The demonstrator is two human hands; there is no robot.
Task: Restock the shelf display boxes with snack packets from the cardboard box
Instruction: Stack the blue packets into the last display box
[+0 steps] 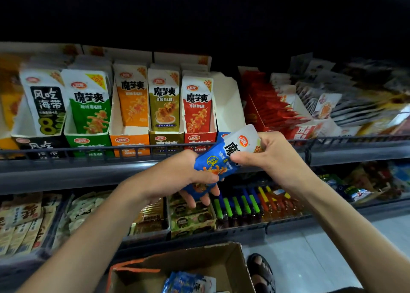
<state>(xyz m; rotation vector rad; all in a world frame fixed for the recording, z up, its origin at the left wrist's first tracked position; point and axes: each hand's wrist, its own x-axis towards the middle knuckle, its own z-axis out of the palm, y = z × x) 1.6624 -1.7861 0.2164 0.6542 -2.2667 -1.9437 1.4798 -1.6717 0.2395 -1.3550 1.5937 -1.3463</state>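
Both hands hold a stack of blue and white snack packets [218,159] in front of the shelf rail. My left hand [188,177] grips the stack's lower end from below. My right hand [266,152] pinches its upper white end. Right behind the stack stands a nearly empty display box [228,106] with a blue front, next to the red display box [198,119]. At the bottom lies the open cardboard box [235,268] with more blue packets [188,281] in it.
Green [88,115], orange [131,115], olive [165,115] and black display boxes [42,119] fill the shelf to the left behind a dark rail [88,152]. Red packets [273,106] lie to the right. A lower shelf holds more goods. A sandalled foot [261,272] stands beside the cardboard box.
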